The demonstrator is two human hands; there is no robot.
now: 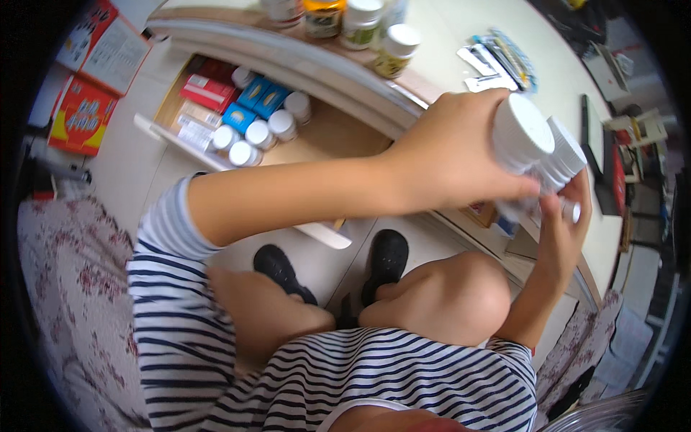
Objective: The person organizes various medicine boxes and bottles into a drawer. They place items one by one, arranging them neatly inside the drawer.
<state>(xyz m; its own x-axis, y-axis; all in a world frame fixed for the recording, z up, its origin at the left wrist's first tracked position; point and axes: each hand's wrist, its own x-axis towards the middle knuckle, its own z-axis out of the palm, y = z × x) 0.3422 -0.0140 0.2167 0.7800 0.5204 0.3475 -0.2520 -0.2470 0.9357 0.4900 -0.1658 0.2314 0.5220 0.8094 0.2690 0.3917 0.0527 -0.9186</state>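
My left hand (pixel 453 151) reaches across to the right and grips a white-capped bottle (pixel 521 132). A second white-capped bottle (pixel 564 154) is right against it; I cannot tell which hand bears its weight. My right hand (pixel 564 227) is raised just below the two bottles, thumb and fingers around a small white-capped container (pixel 571 211). The bottles' lower parts are blurred and partly hidden by my fingers. Below my left forearm, an open drawer (pixel 334 132) holds several white-capped bottles (pixel 260 134), blue boxes (pixel 239 117) and a red box (pixel 208 93).
Several bottles stand along the edge of the desk (pixel 442 38), among them a white-capped one (pixel 397 51) and an orange one (pixel 324 19). Slim packets (pixel 496 59) lie farther back. A red carton (pixel 83 116) is on the left. The drawer front (pixel 178 141) juts out above my shoes (pixel 386 259).
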